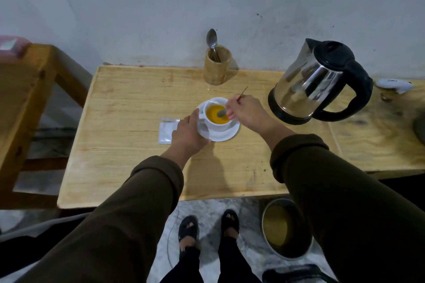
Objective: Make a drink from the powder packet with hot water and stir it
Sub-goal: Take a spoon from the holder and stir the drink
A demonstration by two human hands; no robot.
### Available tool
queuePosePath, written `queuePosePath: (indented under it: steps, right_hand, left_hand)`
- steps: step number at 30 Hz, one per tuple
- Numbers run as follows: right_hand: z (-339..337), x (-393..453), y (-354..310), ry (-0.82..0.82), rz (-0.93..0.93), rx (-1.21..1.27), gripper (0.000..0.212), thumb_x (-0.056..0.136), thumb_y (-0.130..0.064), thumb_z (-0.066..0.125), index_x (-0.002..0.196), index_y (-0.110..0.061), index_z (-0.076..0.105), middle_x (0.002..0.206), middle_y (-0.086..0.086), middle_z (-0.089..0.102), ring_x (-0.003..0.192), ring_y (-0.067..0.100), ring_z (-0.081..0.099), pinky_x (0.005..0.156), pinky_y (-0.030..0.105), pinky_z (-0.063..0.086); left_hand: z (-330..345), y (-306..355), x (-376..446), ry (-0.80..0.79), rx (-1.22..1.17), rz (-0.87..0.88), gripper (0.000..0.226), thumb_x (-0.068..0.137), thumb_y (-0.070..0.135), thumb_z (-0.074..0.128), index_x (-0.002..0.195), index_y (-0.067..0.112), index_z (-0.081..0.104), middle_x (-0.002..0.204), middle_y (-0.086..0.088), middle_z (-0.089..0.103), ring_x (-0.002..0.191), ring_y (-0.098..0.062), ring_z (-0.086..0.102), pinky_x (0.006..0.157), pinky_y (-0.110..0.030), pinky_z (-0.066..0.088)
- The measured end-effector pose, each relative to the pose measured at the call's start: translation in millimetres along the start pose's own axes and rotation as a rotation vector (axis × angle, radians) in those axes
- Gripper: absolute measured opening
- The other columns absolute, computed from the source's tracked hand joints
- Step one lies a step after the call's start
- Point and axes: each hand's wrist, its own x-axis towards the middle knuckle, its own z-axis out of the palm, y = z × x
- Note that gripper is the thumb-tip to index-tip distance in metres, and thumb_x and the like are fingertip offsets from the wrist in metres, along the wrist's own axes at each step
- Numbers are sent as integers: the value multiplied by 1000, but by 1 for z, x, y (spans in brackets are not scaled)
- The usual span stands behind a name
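Note:
A white cup (218, 125) filled with orange-yellow drink stands on a white saucer (224, 136) in the middle of the wooden table (138, 103). My right hand (246, 110) grips a metal spoon (241, 94) whose bowl dips into the drink. My left hand (188, 132) holds the saucer's left rim. The torn white powder packet (166, 131) lies flat just left of my left hand. A steel kettle (317, 80) with a black handle sits at the right.
A bamboo holder (217, 65) with a spoon (212, 40) stands against the wall behind the cup. A wooden chair (25, 103) is at the left. A metal pot (285, 230) sits on the floor under the table's right side, near my feet (207, 227).

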Motion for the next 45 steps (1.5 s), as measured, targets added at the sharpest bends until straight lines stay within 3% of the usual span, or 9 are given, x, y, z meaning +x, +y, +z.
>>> queuePosePath:
  steps: [2, 7, 14, 17, 22, 29, 33, 45]
  right_hand:
    - [2, 5, -2, 10, -1, -64, 44, 98, -29, 35, 66, -23, 64, 85, 8, 72, 87, 29, 68, 87, 41, 54]
    - [9, 17, -1, 110, -56, -259, 24, 96, -21, 41, 98, -14, 64, 99, 8, 66, 87, 19, 58, 72, 26, 41]
    - [13, 18, -9, 100, -136, -291, 32, 99, -28, 40, 105, -9, 64, 107, 13, 68, 104, 27, 58, 79, 28, 39]
    - [15, 17, -8, 63, -164, -230, 33, 98, -31, 40, 103, -9, 64, 103, 13, 70, 101, 27, 61, 78, 27, 40]
    - [15, 15, -8, 23, -153, -206, 34, 97, -33, 42, 97, -8, 66, 98, 12, 72, 96, 28, 64, 91, 41, 50]
    - [6, 11, -1, -2, -150, -252, 38, 97, -36, 42, 95, -7, 67, 94, 13, 71, 91, 26, 65, 86, 38, 51]
    - [-2, 11, 3, -4, -171, -321, 35, 98, -30, 41, 101, -5, 65, 97, 15, 68, 93, 28, 60, 77, 34, 44]
    - [2, 12, 3, 70, -213, -355, 30, 97, -31, 44, 106, -20, 70, 112, 6, 70, 104, 25, 60, 87, 37, 49]
  left_hand:
    - [0, 0, -1, 12, -16, 2, 100, 72, 37, 73, 150, 27, 12, 145, -1, 41, 133, -26, 40, 97, -47, 43]
    - [2, -1, -2, 16, -28, -6, 102, 72, 36, 74, 151, 25, 11, 146, -1, 41, 133, -26, 40, 98, -50, 42]
    - [6, -2, -2, 25, -21, -15, 102, 74, 34, 74, 151, 23, 9, 150, 1, 36, 135, -25, 37, 99, -49, 41]
    - [7, -1, -3, 21, -11, -20, 102, 75, 34, 74, 152, 22, 7, 151, 1, 34, 137, -24, 36, 100, -49, 42]
    - [9, 0, -3, 33, -16, -28, 103, 75, 34, 75, 152, 21, 7, 153, 1, 33, 138, -24, 35, 101, -49, 41]
    - [11, 3, -5, 51, -49, -55, 104, 75, 33, 76, 151, 20, 7, 150, -5, 36, 138, -25, 36, 103, -47, 41]
    - [12, 5, -5, 58, -50, -63, 104, 75, 33, 76, 151, 21, 7, 150, -5, 36, 137, -26, 37, 102, -47, 40]
    - [14, 6, -5, 70, -68, -85, 104, 74, 34, 76, 151, 23, 8, 148, -4, 41, 134, -27, 41, 100, -50, 43]
